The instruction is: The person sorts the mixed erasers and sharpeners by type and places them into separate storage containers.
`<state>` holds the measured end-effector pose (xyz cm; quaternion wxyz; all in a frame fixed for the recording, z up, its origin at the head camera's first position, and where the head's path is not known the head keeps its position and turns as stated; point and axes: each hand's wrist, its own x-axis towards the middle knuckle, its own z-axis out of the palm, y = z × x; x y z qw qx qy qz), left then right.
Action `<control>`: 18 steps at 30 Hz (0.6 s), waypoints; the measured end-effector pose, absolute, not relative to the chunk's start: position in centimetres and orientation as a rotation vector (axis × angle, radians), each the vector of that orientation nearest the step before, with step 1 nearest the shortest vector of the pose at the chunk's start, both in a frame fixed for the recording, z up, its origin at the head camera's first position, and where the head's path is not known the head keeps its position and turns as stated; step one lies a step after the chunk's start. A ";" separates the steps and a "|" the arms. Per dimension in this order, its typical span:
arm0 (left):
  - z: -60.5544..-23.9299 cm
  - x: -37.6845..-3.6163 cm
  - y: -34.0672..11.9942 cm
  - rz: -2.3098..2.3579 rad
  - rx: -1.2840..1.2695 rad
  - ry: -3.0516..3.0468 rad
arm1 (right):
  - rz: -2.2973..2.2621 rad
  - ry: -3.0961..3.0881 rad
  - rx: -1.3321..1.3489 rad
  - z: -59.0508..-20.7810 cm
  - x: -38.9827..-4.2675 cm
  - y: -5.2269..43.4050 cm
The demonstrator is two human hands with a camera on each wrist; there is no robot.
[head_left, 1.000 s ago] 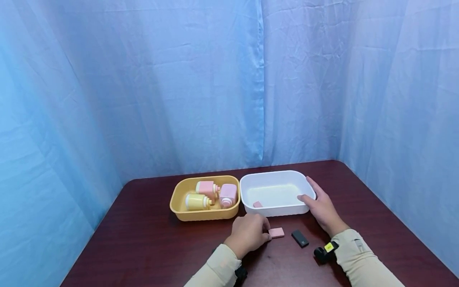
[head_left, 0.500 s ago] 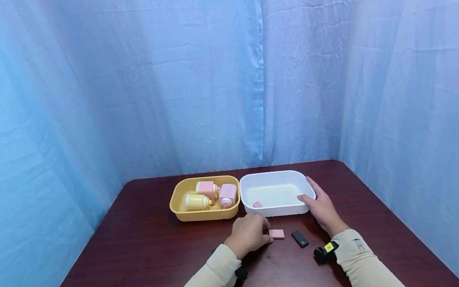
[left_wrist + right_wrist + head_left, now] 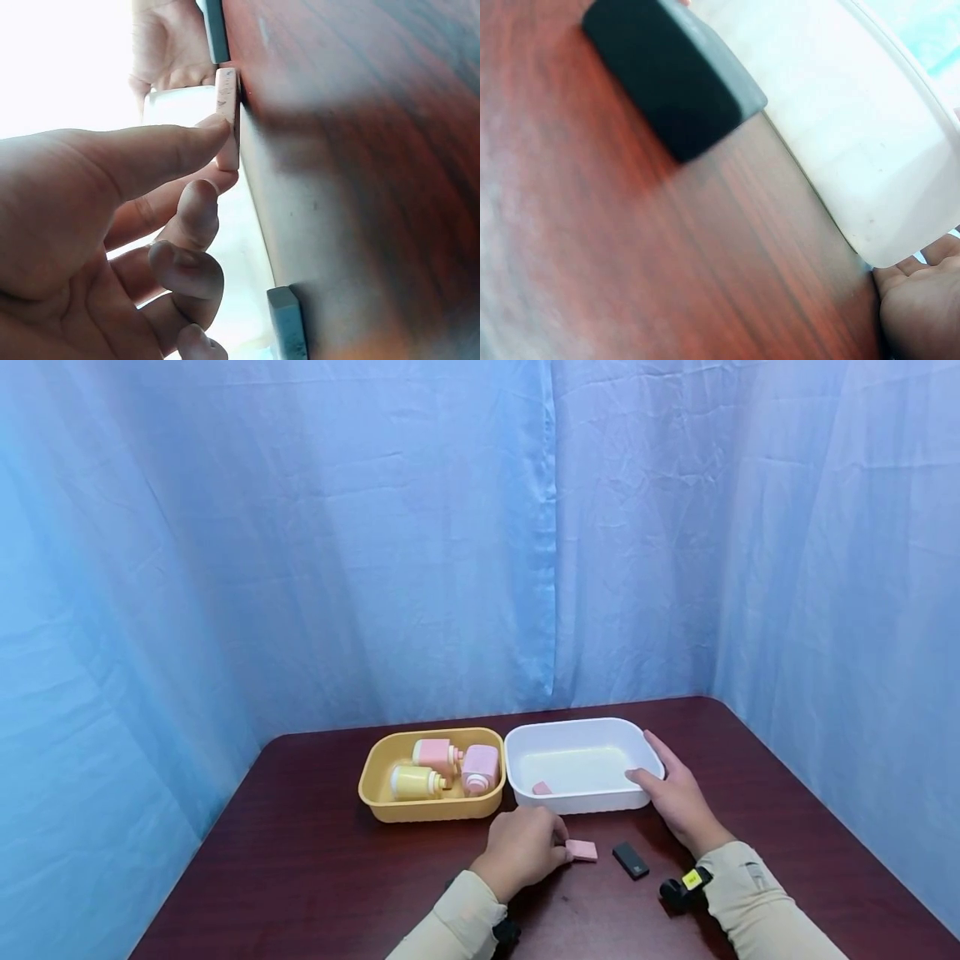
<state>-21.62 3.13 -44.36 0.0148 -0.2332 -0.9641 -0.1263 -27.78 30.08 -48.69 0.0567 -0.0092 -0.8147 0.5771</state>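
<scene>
Pink eraser block (image 3: 582, 850) sits on the dark wood table (image 3: 300, 877), just in front of the white tray (image 3: 645, 752). Left hand (image 3: 521, 849) has it pinched at one end, thumb on one face and fingertip (image 3: 214, 131) on the other (wrist view shows the block tipped up on edge against the tabletop). Right hand (image 3: 678, 797) grips the tray's near right corner, thumb hooked over the rim, fingers along the outer wall. Black block (image 3: 630, 860) lies flat on the table between the two hands, just right of the pink one, not touching it. Second small pink piece (image 3: 541, 788) inside the white tray, near-left corner. Yellow tray (image 3: 375, 777) touches the white one's left side, holds three small bottles (image 3: 442, 768) on their sides.
</scene>
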 end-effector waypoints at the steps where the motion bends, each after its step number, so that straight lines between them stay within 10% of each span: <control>1: -44.3 -21.6 3.1 -0.398 -0.726 -2.999 | 1.750 -2.474 -0.033 -48.6 -27.8 30.1; 18: -43.5 -21.3 3.0 -0.439 -0.764 -2.981 | 1.765 -2.464 -0.030 -48.4 -27.6 29.9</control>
